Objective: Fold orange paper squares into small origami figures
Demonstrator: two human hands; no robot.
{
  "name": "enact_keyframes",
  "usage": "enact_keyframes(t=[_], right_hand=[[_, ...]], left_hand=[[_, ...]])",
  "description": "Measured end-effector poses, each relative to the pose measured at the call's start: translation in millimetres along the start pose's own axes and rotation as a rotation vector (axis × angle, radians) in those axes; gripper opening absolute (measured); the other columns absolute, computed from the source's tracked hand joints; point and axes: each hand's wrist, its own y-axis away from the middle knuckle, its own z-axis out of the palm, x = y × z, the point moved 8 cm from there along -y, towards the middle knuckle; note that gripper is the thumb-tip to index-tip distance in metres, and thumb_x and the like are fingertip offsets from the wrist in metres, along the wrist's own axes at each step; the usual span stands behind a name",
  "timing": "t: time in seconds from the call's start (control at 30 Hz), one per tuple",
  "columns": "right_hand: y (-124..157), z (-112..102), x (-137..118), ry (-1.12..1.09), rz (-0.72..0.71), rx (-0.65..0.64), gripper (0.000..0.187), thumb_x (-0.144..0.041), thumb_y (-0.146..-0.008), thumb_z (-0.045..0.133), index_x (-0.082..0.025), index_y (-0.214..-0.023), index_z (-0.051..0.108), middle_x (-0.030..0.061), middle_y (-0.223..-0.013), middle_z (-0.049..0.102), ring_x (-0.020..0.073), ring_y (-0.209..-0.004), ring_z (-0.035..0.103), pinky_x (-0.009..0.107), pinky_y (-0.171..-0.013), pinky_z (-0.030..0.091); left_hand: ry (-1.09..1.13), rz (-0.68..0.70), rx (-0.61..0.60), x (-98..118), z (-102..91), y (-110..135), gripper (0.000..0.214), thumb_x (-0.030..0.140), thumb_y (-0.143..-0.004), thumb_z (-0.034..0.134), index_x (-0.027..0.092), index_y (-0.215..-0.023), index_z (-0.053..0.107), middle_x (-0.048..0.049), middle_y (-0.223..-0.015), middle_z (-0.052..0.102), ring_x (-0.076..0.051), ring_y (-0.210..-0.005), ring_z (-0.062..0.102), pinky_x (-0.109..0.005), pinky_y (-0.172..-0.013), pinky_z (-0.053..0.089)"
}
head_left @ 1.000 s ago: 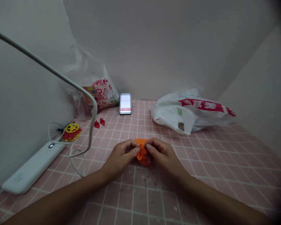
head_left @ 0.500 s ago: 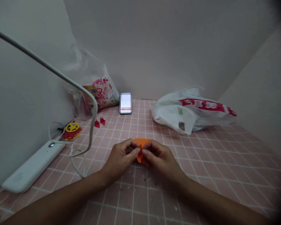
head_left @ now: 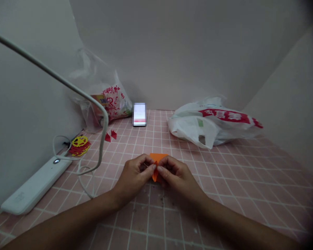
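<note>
Orange paper [head_left: 159, 157] is partly folded, by my reckoning. Beyond and left of my left fingers [head_left: 149, 170], two small red pieces [head_left: 111, 135] lie on the surface [head_left: 135, 146]. Those left fingers are pinched on the paper, where a narrow pointed fold shows between my thumbs; my right fingers [head_left: 165, 172] pinch its other side. Just beyond both, one panel looks flat. How many folds remain, I can't tell.
</note>
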Motion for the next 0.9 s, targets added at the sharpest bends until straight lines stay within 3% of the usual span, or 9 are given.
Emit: enact_keyframes(t=[0.2,0.33,0.47,0.9], right_hand=[[4.4,-2.8,-10.1,0.208,-0.093,0.031,0.016,-0.030,-0.088,0.060,-0.018,-0.078,0.058,-0.0004,-0.071,0.060,0.0127,-0.064,0.053,0.025,-0.058,0.040],[1.8,-1.8,-3.7,0.034,-0.038,-0.008,0.028,-0.041,-0.093,0.054,-0.019,-0.075,0.054,-0.0029,-0.060,0.056,0.0109,-0.052,0.050,0.025,-0.054,0.039],[-1.9,1.7,6.3,-0.102,0.046,-0.057,0.029,-0.045,-0.087,0.062,-0.019,-0.079,0.054,-0.0041,-0.058,0.058,0.0091,-0.047,0.049,0.023,-0.049,0.036],[-0.8,-0.4,2.5,-0.069,0.049,0.003,0.024,-0.036,-0.084,0.068,-0.018,-0.077,0.054,-0.0047,-0.061,0.056,0.0083,-0.050,0.048,0.022,-0.048,0.035]], left_hand=[[0.006,0.002,-0.014,0.2,1.3,0.0,0.011,0.026,-0.084,0.059,0.017,-0.083,0.065,-0.0019,-0.079,0.066,-0.016,-0.074,0.062,-0.026,-0.069,0.050],[0.059,0.003,-0.028,-0.1,2.8,0.8,0.011,0.027,-0.084,0.059,0.017,-0.081,0.063,-0.0008,-0.074,0.065,-0.015,-0.070,0.062,-0.026,-0.067,0.050],[0.083,0.004,-0.044,-0.4,3.9,1.2,0.011,0.027,-0.085,0.059,0.017,-0.081,0.062,-0.0005,-0.073,0.064,-0.014,-0.068,0.061,-0.026,-0.066,0.049],[-0.047,0.069,-0.077,4.2,2.7,0.6,0.020,0.028,-0.091,0.050,0.015,-0.087,0.065,-0.0031,-0.082,0.064,-0.016,-0.078,0.059,-0.028,-0.073,0.046]])
